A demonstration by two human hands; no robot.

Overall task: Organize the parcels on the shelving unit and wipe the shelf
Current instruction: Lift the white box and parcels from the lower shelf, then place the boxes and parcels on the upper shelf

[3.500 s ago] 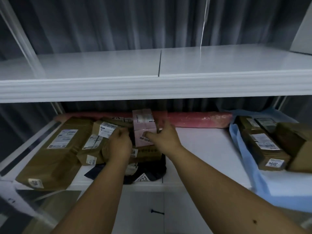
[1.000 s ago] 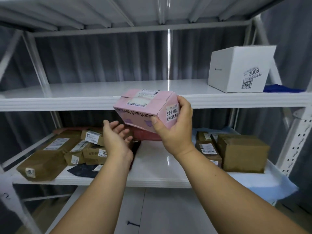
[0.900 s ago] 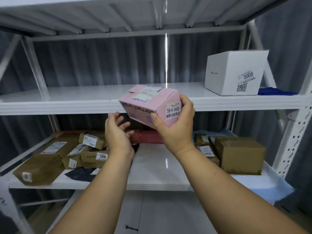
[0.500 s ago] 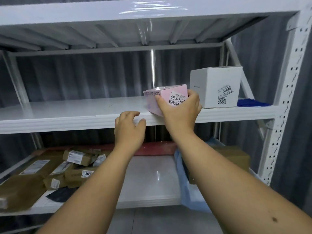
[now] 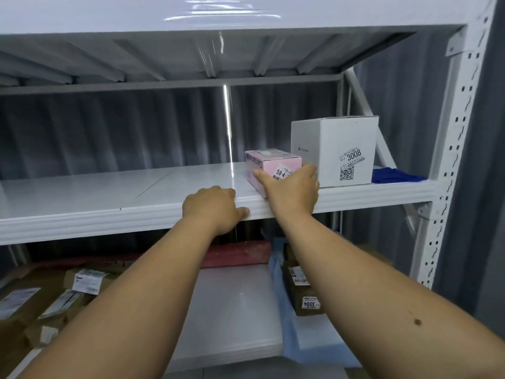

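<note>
1. Pink box (image 5: 269, 162) sits on the middle shelf (image 5: 109, 198), near its front edge, gripped at the near end by the right hand (image 5: 291, 190): thumb on the left side, fingers curled over the right side, palm covering part of a label reading "58-4-".
2. Just right of that grip, apart by a narrow gap: white box (image 5: 334, 150), marked "3008" with a QR code, upright on the same shelf.
3. Further right, past the white box: blue cloth (image 5: 396, 176), flat on the shelf by the upright (image 5: 448, 160).
4. Left of the grip: left hand (image 5: 211, 206), fingers curled over the shelf's front lip, thumb along the edge, clasping the lip.
5. Below the grip, on the lower shelf (image 5: 235, 310): red roll (image 5: 235, 253) at the back, brown parcel (image 5: 302, 291) tagged "3004" on a blue sheet (image 5: 284, 310) to the right.
6. Lower left: brown parcels (image 5: 54, 294) with white labels, piled close together.
</note>
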